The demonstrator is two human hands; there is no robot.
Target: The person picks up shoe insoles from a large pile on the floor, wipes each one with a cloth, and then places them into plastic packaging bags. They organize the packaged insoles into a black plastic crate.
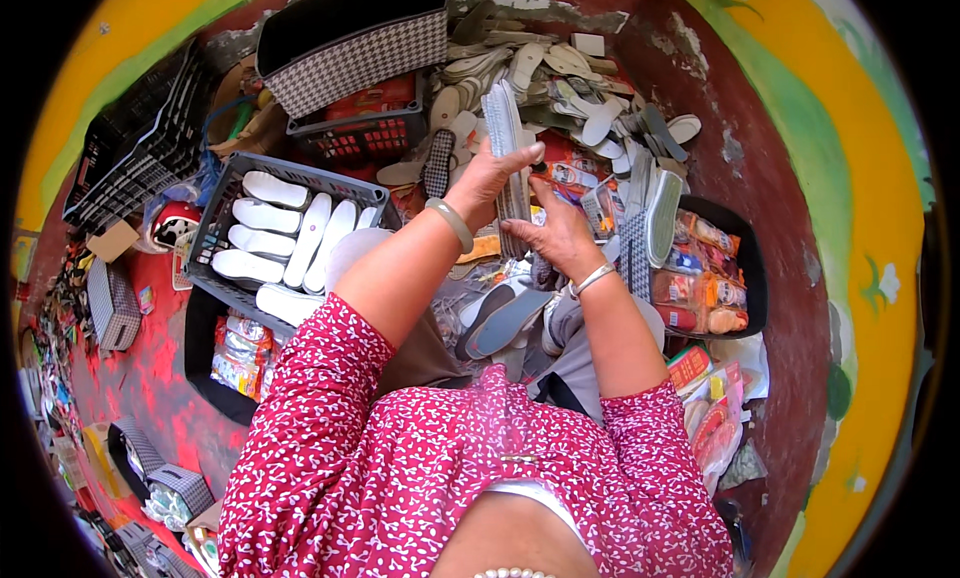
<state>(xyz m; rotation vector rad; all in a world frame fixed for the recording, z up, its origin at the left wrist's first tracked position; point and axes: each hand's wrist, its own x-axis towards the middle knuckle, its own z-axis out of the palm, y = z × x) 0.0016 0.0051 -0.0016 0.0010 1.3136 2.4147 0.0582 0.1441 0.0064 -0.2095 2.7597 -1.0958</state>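
- Here, at about nine o'clock from the hands, a dark plastic crate (222, 193) holds a row of white insoles (275, 240) lying side by side.
- Below that crate, at roughly eight o'clock, a black tray (203, 363) carries small colourful packets (240, 353).
- At eleven o'clock a houndstooth-patterned box (350, 53) sits tilted above a black basket with red contents (365, 128).
- The left hand (495, 173), a pale bangle on its wrist, has its grip closed around the upper part of a stack of grey insoles (507, 143); thumb and fingers pinch the stack's edge, and the stack stands nearly upright, toes pointing to twelve o'clock.
- The right hand (560, 233), with a silver bangle on its wrist, touches the lower part of the same stack, fingers curled against it; whether its grip fully closes on the stack cannot be told.
- Under both hands, at six o'clock, several dark grey insoles (505, 323) lie loose on the person's lap.
- At one o'clock a heap of mixed insoles (590, 103) spreads against the reddish wall.
- At three o'clock a black tray of packaged goods (715, 273) stands just beside the right forearm.
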